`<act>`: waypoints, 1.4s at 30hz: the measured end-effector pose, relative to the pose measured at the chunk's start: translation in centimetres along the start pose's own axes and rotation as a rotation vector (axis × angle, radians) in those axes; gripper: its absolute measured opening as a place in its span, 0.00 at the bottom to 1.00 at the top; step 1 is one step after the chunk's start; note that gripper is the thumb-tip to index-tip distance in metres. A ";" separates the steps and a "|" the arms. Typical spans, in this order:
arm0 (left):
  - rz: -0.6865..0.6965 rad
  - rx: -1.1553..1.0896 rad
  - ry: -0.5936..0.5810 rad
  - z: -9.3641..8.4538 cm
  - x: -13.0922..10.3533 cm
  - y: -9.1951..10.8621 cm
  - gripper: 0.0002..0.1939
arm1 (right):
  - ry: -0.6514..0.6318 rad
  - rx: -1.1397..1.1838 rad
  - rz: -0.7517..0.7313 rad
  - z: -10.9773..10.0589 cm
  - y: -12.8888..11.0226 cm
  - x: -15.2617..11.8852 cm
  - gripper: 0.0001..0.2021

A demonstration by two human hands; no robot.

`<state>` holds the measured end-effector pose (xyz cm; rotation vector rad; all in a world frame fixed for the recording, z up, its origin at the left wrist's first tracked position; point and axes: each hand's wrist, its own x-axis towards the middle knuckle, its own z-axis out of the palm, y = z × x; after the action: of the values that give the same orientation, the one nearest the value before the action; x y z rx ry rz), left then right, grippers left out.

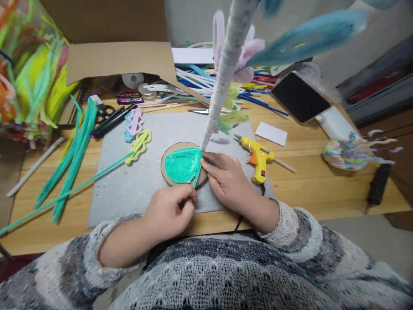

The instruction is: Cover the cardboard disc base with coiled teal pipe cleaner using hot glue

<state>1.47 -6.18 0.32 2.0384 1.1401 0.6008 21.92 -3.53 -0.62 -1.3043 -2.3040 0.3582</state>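
Note:
A round cardboard base [164, 172] lies on the grey cutting mat, mostly covered by a coiled green pipe cleaner [182, 165]. From the base's right edge rises a tall white wrapped stem [221, 86], bearing fuzzy blue, pink and yellow loops. My left hand [172, 206] is closed in a pinch on the loose end of the green pipe cleaner at the base's near edge. My right hand [227, 178] rests at the right side, its fingertips pressed to the green strand by the stem's foot.
A yellow glue gun [258, 157] lies right of the base, near a white card [271, 134] and a phone [300, 97]. Green pipe cleaners [75, 159] lie left of the grey mat [112, 189]. Black scissors [105, 113] and a cardboard box [119, 60] are behind.

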 end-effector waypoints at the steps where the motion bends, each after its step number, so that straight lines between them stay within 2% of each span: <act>1: -0.011 0.010 -0.002 0.0 0.0 -0.1 0.09 | -0.013 -0.024 -0.004 0.0 -0.1 -0.1 0.20; 9: -0.027 0.127 -0.020 -0.6 -0.2 -0.2 0.10 | -0.110 -0.211 -0.033 0.1 -0.7 -0.4 0.21; 11: -0.012 0.172 -0.005 -0.5 -0.3 -0.2 0.14 | -0.108 -0.213 -0.037 0.1 -0.8 -0.4 0.21; 15: 0.096 0.320 0.054 -0.5 -0.4 -0.3 0.23 | -0.110 -0.189 -0.031 0.1 -0.7 -0.4 0.21; 19: 0.214 0.475 0.142 -0.4 -0.3 -0.3 0.22 | -0.112 -0.162 -0.019 0.1 -0.7 -0.3 0.22; 22: 0.253 0.529 0.171 -0.4 -0.3 -0.3 0.22 | -0.108 -0.158 -0.020 0.1 -0.7 -0.3 0.22; 26: 0.277 0.550 0.154 -0.4 -0.3 -0.4 0.23 | -0.110 -0.160 -0.023 0.1 -0.7 -0.3 0.22; 30: 0.407 0.470 0.081 -0.4 -0.2 -0.4 0.24 | -0.097 -0.162 -0.030 0.2 -0.6 -0.4 0.21; 32: 0.441 0.433 0.081 -0.4 -0.2 -0.4 0.23 | -0.093 -0.162 -0.032 0.2 -0.6 -0.4 0.21; 38: 0.326 0.496 0.208 -0.4 -0.3 -0.3 0.22 | -0.102 -0.158 -0.019 0.2 -0.7 -0.4 0.22; 42: 0.276 0.573 0.184 -0.4 -0.3 -0.5 0.22 | -0.100 -0.147 -0.019 0.2 -0.7 -0.4 0.22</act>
<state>0.80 -6.11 0.19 2.7074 1.2485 0.6589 21.49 -4.18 -0.57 -1.3609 -2.4651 0.2572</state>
